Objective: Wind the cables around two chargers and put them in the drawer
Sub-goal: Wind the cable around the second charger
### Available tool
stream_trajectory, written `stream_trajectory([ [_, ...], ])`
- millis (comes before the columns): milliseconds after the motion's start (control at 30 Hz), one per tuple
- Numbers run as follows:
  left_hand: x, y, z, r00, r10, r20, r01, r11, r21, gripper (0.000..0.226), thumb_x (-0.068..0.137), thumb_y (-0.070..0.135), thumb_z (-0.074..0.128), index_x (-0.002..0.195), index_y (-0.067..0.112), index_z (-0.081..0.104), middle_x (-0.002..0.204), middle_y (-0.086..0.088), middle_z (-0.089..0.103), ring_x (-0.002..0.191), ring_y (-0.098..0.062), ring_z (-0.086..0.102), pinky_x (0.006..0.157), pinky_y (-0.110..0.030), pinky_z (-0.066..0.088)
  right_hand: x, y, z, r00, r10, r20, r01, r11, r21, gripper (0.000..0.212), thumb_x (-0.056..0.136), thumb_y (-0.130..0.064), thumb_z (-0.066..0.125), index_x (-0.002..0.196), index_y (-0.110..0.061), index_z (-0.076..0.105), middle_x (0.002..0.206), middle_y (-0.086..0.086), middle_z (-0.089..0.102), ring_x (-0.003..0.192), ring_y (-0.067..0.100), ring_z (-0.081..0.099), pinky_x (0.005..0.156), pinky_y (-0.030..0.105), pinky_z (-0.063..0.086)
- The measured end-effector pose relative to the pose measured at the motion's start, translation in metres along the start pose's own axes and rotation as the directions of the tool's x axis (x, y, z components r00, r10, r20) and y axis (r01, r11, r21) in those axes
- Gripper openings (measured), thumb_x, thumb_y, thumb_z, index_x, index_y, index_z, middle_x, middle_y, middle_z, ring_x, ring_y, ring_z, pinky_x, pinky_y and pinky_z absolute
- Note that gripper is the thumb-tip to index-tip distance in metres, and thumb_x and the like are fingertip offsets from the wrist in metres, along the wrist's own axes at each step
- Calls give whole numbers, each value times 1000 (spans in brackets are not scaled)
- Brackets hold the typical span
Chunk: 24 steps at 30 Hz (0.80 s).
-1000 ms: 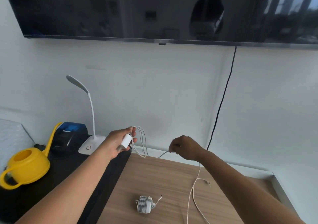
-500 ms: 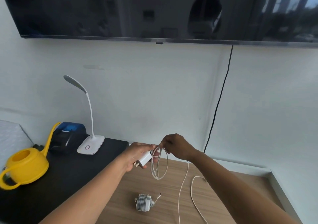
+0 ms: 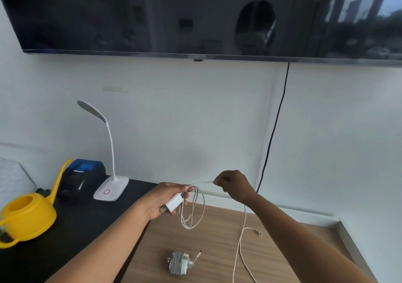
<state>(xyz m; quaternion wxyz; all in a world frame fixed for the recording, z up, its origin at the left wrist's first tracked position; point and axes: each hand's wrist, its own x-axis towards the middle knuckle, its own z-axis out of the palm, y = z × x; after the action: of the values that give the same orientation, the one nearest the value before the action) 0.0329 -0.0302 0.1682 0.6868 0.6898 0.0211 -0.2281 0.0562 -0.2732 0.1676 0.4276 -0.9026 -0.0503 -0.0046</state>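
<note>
My left hand grips a white charger block above the wooden desk. Loops of its white cable hang below the block. My right hand pinches the same cable a short way to the right, and a taut stretch runs between the hands. The rest of the cable drops from the right hand onto the desk, with its plug end lying there. A second charger lies on the desk near the front, its cable wound tightly around it. No drawer is in view.
A black surface at the left carries a yellow watering can, a white desk lamp and a black and blue device. A TV hangs on the wall, with a black cord running down.
My left hand moved right and down with the charger, then back a little. My right hand met it, then pulled away to the right, stretching the cable; more loops now hang below the charger.
</note>
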Motion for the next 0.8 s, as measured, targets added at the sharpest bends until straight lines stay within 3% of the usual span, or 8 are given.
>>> stream_trajectory([
  [100,-1,4,-15,999,-12,-47,9,997,-74,30,76,30,77,97,8,77,75,-2,67,68,-15,63,39,-22,38,2,11,-10,997,59,-47,-60,998,-15,11,88,-23,64,81,-17,71,62,-9,58,54,3,52,51,15,36],
  [300,-6,12,-45,990,-32,-137,-10,956,-292,19,74,27,73,89,14,75,73,1,65,61,-12,62,40,-19,31,5,29,-27,985,122,-119,-129,990,-51,12,88,-28,65,77,-24,69,62,-9,61,59,5,58,64,26,44],
  [533,-10,20,-78,960,-44,-277,-104,861,-497,11,91,26,63,93,18,69,66,7,70,57,-8,69,34,-11,36,7,39,-39,970,158,-184,-180,978,-110,12,89,-29,63,78,-28,68,66,-9,63,73,16,62,69,29,48],
  [667,-11,26,-86,949,-44,-311,-145,818,-557,13,95,27,58,90,20,67,62,10,69,54,-7,69,32,-11,36,5,38,-38,960,181,-214,-212,968,-131,11,90,-28,60,80,-29,65,72,-9,64,82,19,64,69,29,46],
  [800,-9,31,-79,948,-23,-318,-155,839,-522,13,96,27,58,88,21,67,64,10,69,55,-7,69,35,-12,37,3,26,-29,974,152,-171,-188,956,-225,13,91,-32,59,88,-26,69,78,-7,66,85,19,66,69,28,46],
])
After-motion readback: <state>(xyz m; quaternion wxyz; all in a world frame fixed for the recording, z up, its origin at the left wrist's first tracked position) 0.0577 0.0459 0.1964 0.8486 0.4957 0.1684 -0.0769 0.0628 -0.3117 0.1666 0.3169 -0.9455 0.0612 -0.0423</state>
